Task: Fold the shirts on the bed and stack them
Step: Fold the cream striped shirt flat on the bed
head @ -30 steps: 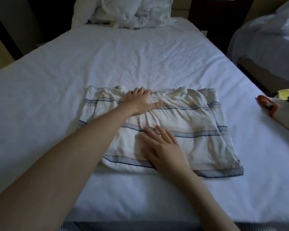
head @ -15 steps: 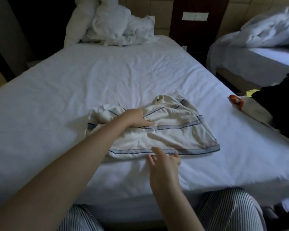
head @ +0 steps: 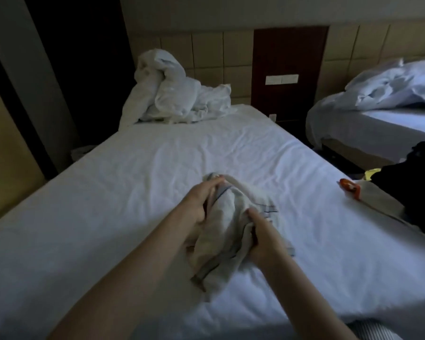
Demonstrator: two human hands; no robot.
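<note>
head camera looking down, and both hands are on the shirt [head: 230, 212]. left hand [head: 201, 204] has its fingers curled round the top of the bundle, thumb side toward us, clamped on the cloth near a blue stripe. right hand [head: 263, 239] grips the lower right part, thumb pressed into the fabric and fingers wrapped under it, hidden from view. the shirt is white with thin blue stripes, bunched up between the two hands rather than flat, its lower end trailing down onto the sheet near the front edge of the bed [head: 138, 182]. whether the upper part is lifted clear of the sheet, cannot tell.

out from there: white wrinkled sheet all round, a crumpled duvet [head: 174, 94] heaped at the head of the bed against the padded wall. off to the right edge, well apart from the shirt, a pile of dark clothes [head: 417, 187] with an orange object [head: 351, 188] beside it, too blurred to name. beyond the gap, a second bed [head: 378, 128] with rumpled bedding. striped trousers [head: 378, 333] show at the bottom right.
</note>
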